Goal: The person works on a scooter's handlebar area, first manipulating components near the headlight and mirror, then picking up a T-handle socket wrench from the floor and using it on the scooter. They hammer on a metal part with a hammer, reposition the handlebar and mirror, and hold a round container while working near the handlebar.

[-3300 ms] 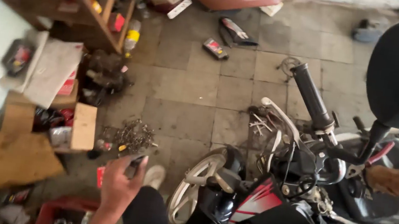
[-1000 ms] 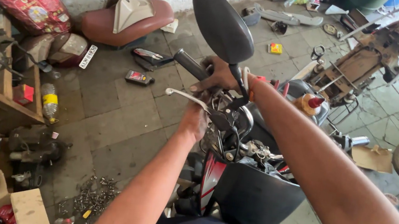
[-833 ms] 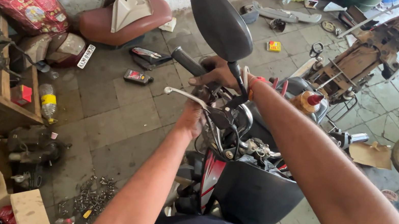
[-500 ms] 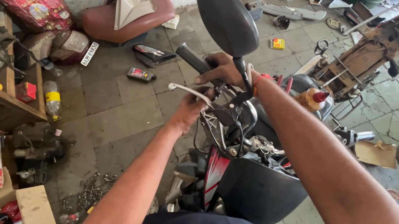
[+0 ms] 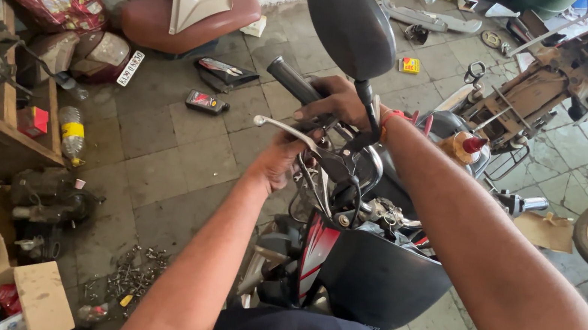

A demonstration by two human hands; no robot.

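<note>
Right hand (image 5: 339,101) closed over handlebar (image 5: 293,82) just inboard of black rubber end, fingers wrapped around mirror stem base. Left hand (image 5: 281,157) clasped around silver brake lever (image 5: 285,129) from below. Handlebar at frame centre; black round mirror (image 5: 349,19) at 12 o'clock above it. Brown seat (image 5: 185,14) on floor at 10 o'clock — small oil bottle (image 5: 206,103) nearer, same direction.
</note>
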